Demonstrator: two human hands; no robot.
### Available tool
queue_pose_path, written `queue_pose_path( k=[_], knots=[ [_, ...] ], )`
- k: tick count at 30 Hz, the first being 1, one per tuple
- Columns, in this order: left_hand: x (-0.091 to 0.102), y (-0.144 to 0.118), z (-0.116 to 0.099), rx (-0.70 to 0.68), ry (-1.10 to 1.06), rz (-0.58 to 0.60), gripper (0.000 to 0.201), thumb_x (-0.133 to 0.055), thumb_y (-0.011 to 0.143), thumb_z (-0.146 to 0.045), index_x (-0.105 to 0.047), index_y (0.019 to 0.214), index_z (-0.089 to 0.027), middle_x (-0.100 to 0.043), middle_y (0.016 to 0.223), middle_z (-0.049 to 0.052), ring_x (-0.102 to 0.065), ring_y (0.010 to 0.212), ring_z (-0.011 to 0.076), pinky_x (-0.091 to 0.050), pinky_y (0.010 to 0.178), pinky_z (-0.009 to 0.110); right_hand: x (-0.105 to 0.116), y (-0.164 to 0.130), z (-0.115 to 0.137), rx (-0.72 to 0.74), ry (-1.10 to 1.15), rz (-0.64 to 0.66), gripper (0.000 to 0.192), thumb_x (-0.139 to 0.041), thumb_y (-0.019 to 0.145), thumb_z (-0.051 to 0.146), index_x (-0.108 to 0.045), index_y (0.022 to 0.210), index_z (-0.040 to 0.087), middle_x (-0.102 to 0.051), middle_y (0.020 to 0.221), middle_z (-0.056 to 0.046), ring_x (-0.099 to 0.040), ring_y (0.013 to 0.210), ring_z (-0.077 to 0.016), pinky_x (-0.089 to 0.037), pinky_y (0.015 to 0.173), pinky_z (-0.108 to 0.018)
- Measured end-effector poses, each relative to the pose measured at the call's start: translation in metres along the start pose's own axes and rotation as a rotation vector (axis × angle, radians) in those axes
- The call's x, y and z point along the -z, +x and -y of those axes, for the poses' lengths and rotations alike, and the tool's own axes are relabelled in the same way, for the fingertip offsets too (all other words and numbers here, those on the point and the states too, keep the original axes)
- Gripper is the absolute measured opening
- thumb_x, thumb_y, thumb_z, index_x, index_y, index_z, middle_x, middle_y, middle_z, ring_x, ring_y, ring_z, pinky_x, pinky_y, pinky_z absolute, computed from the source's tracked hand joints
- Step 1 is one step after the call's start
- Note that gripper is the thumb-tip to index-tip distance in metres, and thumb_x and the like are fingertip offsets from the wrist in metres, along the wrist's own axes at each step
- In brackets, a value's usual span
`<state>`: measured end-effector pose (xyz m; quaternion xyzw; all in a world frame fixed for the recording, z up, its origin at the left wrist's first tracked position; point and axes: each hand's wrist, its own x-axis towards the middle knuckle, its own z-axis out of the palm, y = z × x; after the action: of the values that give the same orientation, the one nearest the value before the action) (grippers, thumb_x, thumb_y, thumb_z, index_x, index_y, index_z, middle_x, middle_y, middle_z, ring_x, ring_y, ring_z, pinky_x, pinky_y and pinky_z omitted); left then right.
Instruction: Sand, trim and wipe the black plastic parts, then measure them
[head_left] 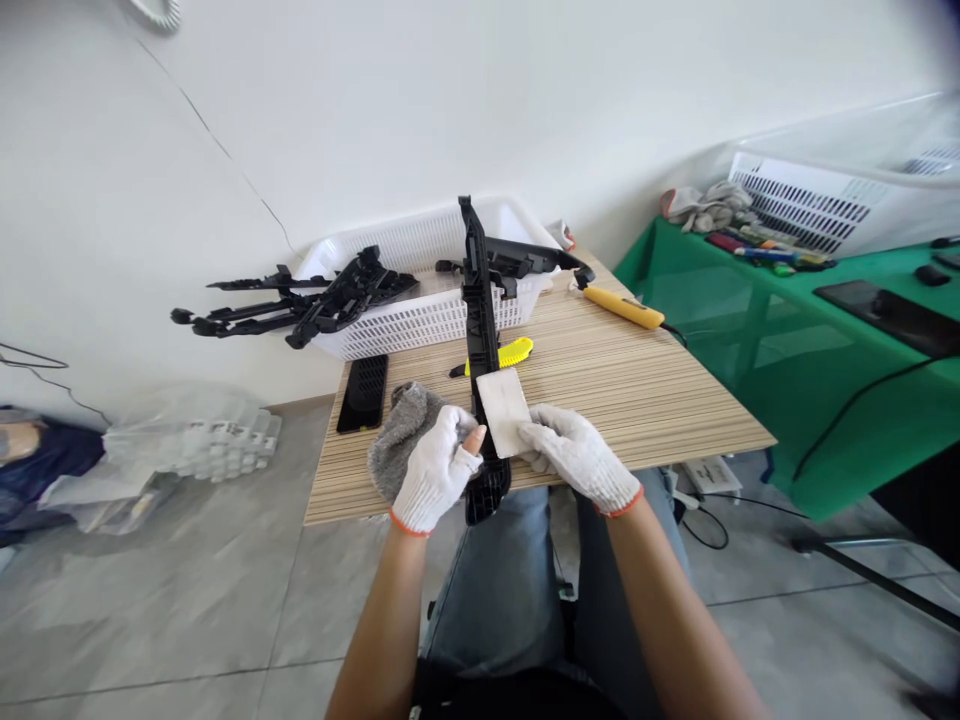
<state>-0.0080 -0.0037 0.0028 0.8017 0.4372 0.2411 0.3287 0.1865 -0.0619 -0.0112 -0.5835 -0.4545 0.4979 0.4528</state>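
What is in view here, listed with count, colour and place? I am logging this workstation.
long plastic part: 1, black, upright between the hands
pad: 1, white, against that part
cloth: 1, grey, under left hand
basket: 1, white, table's far side
loose parts: several, black, over basket's left rim
knife: 1, yellow, mid-table
tool: 1, yellow handle, far right
flat grille: 1, black, table's left
left hand: white glove, gripping part
right hand: white glove, holding pad
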Motion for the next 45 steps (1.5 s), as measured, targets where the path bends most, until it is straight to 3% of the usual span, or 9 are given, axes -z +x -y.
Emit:
queue_pose_path(
  k=[5,11,20,28,35,40,45],
  knots=[
    [-0.0035,-0.0004,0.0049,0.033,-0.01,-0.075,0.036,-0.051,0.094,-0.053,-0.045,0.114,-0.023,-0.07,0.095,0.002,-0.07,0.074,0.0159,-0.052,0.073,0.029,0.0002,0.0,0.0007,-0.018,-0.04,-0.002,0.029,-0.054,0.083,0.05,-0.059,0.08,0.022,-0.061,0.064,0.003,-0.054,0.054,-0.0119,-0.044,0.051,-0.023],
    [-0.0022,-0.0007,0.0012,-0.022,-0.038,-0.08,0.052,-0.043,0.099,-0.05,-0.037,0.143,-0.023,-0.071,0.101,0.002,-0.067,0.067,0.0113,-0.055,0.078,0.027,0.0009,0.0001,-0.001,-0.003,-0.042,-0.003,0.029,-0.054,0.084,0.05,-0.057,0.08,0.022,-0.061,0.065,0.003,-0.054,0.053,-0.0116,-0.044,0.051,-0.023],
    [-0.002,0.0011,0.0039,-0.069,-0.021,-0.069,0.049,-0.039,0.1,-0.052,-0.046,0.14,-0.023,-0.07,0.099,0.002,-0.066,0.067,0.0117,-0.055,0.075,0.025,0.0012,-0.0007,0.001,0.017,-0.062,-0.002,0.029,-0.054,0.083,0.051,-0.056,0.077,0.022,-0.061,0.065,0.003,-0.054,0.054,-0.0123,-0.043,0.052,-0.024],
    [-0.0039,0.0011,0.0057,-0.061,-0.077,-0.061,0.044,-0.045,0.099,-0.05,-0.05,0.133,-0.023,-0.07,0.115,0.005,-0.069,0.09,0.0149,-0.057,0.077,0.024,0.0009,-0.0015,0.0024,-0.006,-0.043,-0.001,0.029,-0.055,0.081,0.051,-0.057,0.08,0.022,-0.062,0.066,0.002,-0.054,0.053,-0.0117,-0.043,0.051,-0.023],
    [-0.0019,-0.0003,0.0037,-0.028,-0.119,-0.036,0.043,-0.046,0.098,-0.05,-0.05,0.131,-0.023,-0.071,0.108,0.004,-0.069,0.082,0.0142,-0.056,0.073,0.024,0.0014,-0.0014,0.0012,0.014,-0.045,0.005,0.032,-0.055,0.082,0.052,-0.055,0.077,0.021,-0.061,0.065,0.002,-0.054,0.053,-0.0114,-0.042,0.05,-0.023],
    [-0.0011,-0.0004,0.0034,-0.035,-0.081,-0.036,0.041,-0.048,0.097,-0.05,-0.051,0.127,-0.023,-0.071,0.105,0.003,-0.07,0.08,0.0147,-0.056,0.074,0.026,0.0013,0.0002,-0.0028,0.002,-0.04,0.011,0.031,-0.054,0.084,0.051,-0.059,0.085,0.02,-0.06,0.065,0.002,-0.053,0.053,-0.0112,-0.042,0.051,-0.023],
    [-0.0007,-0.001,0.0026,-0.022,-0.059,-0.035,0.038,-0.046,0.097,-0.051,-0.051,0.123,-0.024,-0.071,0.102,0.002,-0.069,0.072,0.0131,-0.055,0.07,0.026,-0.0006,0.0018,-0.0063,0.015,-0.036,0.026,0.034,-0.054,0.085,0.053,-0.053,0.075,0.021,-0.055,0.061,0.003,-0.048,0.052,-0.0101,-0.037,0.048,-0.023]
  ],
)
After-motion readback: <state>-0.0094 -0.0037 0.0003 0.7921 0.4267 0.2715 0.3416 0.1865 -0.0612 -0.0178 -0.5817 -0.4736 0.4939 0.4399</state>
